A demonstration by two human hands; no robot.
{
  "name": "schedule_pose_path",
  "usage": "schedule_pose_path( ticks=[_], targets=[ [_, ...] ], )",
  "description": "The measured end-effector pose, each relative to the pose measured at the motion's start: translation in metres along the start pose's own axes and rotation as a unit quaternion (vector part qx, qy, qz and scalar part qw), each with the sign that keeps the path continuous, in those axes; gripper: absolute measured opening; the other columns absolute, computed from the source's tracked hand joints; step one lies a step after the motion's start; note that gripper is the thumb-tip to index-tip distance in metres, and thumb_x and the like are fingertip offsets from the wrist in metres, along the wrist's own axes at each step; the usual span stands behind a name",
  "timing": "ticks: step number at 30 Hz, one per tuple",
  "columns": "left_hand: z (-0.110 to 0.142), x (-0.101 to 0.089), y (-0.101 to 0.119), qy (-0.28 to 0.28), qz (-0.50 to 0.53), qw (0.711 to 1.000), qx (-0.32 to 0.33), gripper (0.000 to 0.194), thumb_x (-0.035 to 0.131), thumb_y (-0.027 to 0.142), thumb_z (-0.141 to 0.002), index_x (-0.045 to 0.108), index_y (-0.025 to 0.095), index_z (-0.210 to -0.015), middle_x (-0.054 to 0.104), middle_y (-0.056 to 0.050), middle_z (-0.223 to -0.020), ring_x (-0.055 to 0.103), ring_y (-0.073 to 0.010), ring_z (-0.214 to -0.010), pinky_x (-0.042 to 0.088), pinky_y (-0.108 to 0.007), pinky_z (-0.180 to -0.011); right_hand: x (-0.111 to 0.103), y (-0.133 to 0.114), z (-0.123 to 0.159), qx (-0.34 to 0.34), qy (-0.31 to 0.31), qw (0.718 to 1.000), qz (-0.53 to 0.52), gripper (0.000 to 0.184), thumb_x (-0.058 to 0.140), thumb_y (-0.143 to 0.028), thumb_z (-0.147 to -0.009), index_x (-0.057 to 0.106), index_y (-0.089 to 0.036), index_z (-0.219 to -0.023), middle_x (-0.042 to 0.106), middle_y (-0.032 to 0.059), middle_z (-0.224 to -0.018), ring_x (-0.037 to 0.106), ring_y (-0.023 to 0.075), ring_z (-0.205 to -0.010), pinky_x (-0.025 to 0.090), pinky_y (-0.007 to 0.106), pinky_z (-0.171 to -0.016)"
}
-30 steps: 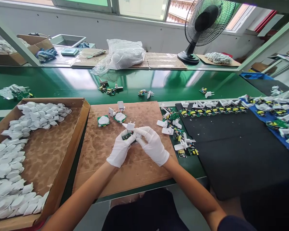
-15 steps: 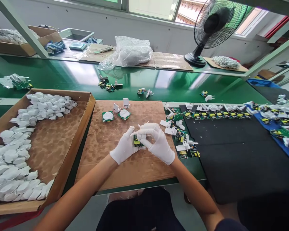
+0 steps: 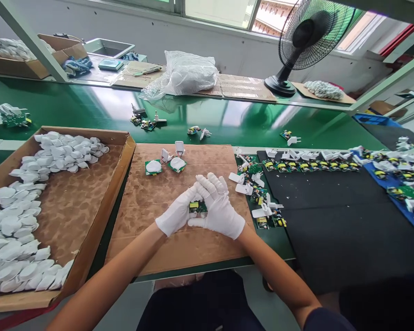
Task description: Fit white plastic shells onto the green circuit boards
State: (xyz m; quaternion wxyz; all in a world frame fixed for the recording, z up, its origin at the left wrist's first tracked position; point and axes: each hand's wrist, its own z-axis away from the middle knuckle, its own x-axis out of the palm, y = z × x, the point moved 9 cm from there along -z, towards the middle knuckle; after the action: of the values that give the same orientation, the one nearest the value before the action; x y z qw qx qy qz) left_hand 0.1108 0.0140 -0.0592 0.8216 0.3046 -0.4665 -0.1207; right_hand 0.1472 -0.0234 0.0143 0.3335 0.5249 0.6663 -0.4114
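A small green circuit board point(image 3: 197, 207) with a yellow component is held between both gloved hands above the cardboard sheet. My left hand point(image 3: 177, 212) grips it from the left side, its fingertips partly hidden behind the other glove. Over the board's right side and far edge lies my right hand point(image 3: 220, 208), fingers bent round it and thumb along the near edge. Beyond the hands, two boards with round white pads, the left one point(image 3: 153, 167) and the right one point(image 3: 177, 163), rest on the cardboard with white plug pieces beside them.
Left stands a cardboard box point(image 3: 105, 216) holding many white pieces. Loose boards with plugs point(image 3: 258, 195) lie right of the cardboard sheet point(image 3: 152, 253). A black mat point(image 3: 324, 216) carries a row of boards. Behind runs a green belt point(image 3: 110, 110) with scattered boards; a fan point(image 3: 279, 85) stands beyond.
My right hand has turned and spread over the board, covering more of it. The board has tilted between the hands. The scattered boards on the green belt have shifted left.
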Motion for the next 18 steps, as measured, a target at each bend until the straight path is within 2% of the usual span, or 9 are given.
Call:
schedule_pose_path(
  ticks=[3, 6, 8, 10, 12, 15, 18],
  targets=[
    [0.001, -0.005, 0.000, 0.015, -0.018, 1.000, -0.003, 0.035, 0.056, 0.044, -0.078, 0.059, 0.017, -0.102, 0.064, -0.005, -0.091, 0.058, -0.0180, -0.088, 0.047, -0.030, -0.075, 0.002, 0.001, -0.001, -0.002, 0.001, 1.000, -0.007, 0.079, 0.062, -0.059, -0.065, 0.043, -0.018, -0.130, 0.042, 0.0085, -0.137, 0.021, 0.0330, -0.132, 0.002, 0.056, -0.108],
    [0.006, 0.004, 0.001, -0.042, -0.078, 0.996, -0.023, 0.036, 0.057, 0.044, -0.077, 0.058, 0.019, -0.102, 0.061, -0.006, -0.101, 0.054, -0.0206, -0.100, 0.045, -0.033, -0.082, 0.002, 0.003, 0.000, -0.022, 0.011, 0.999, -0.041, 0.061, 0.062, -0.054, -0.068, 0.051, -0.025, -0.121, 0.054, 0.0022, -0.125, 0.029, 0.0298, -0.128, 0.002, 0.054, -0.109],
    [0.008, 0.010, 0.007, -0.074, -0.171, 0.982, 0.002, 0.031, 0.062, 0.039, -0.073, 0.059, 0.018, -0.096, 0.060, -0.005, -0.102, 0.052, -0.0207, -0.101, 0.043, -0.032, -0.085, 0.003, 0.004, 0.002, -0.035, 0.020, 0.997, -0.061, 0.057, 0.062, -0.055, -0.068, 0.054, -0.026, -0.116, 0.060, 0.0014, -0.116, 0.034, 0.0284, -0.125, 0.004, 0.052, -0.109],
    [0.008, 0.009, 0.014, -0.061, -0.275, 0.959, 0.041, 0.027, 0.066, 0.033, -0.070, 0.059, 0.016, -0.090, 0.061, -0.005, -0.098, 0.052, -0.0202, -0.097, 0.041, -0.031, -0.085, 0.003, 0.004, 0.003, -0.049, 0.031, 0.996, -0.066, 0.055, 0.062, -0.054, -0.067, 0.055, -0.026, -0.113, 0.062, 0.0013, -0.110, 0.037, 0.0273, -0.122, 0.005, 0.051, -0.110],
    [0.007, 0.004, 0.019, -0.016, -0.340, 0.937, 0.072, 0.025, 0.066, 0.033, -0.069, 0.059, 0.014, -0.084, 0.061, -0.004, -0.092, 0.053, -0.0196, -0.092, 0.041, -0.030, -0.082, 0.001, 0.004, 0.003, -0.057, 0.049, 0.996, -0.057, 0.052, 0.062, -0.051, -0.068, 0.055, -0.027, -0.113, 0.063, 0.0006, -0.107, 0.037, 0.0263, -0.123, 0.006, 0.051, -0.110],
    [0.006, -0.001, 0.022, 0.024, -0.321, 0.942, 0.101, 0.028, 0.063, 0.038, -0.072, 0.058, 0.014, -0.084, 0.062, -0.004, -0.087, 0.054, -0.0185, -0.086, 0.042, -0.030, -0.078, -0.003, 0.004, 0.000, -0.043, 0.062, 0.997, -0.034, 0.054, 0.061, -0.050, -0.070, 0.051, -0.026, -0.118, 0.059, 0.0014, -0.116, 0.032, 0.0274, -0.127, 0.005, 0.052, -0.110],
    [0.008, -0.001, 0.023, 0.018, -0.248, 0.961, 0.119, 0.028, 0.061, 0.037, -0.074, 0.057, 0.014, -0.089, 0.061, -0.004, -0.089, 0.053, -0.0169, -0.084, 0.042, -0.028, -0.077, -0.004, 0.008, -0.003, 0.001, 0.045, 0.999, -0.023, 0.073, 0.061, -0.059, -0.067, 0.044, -0.020, -0.126, 0.048, 0.0078, -0.131, 0.028, 0.0308, -0.130, 0.006, 0.053, -0.110]
  ],
)
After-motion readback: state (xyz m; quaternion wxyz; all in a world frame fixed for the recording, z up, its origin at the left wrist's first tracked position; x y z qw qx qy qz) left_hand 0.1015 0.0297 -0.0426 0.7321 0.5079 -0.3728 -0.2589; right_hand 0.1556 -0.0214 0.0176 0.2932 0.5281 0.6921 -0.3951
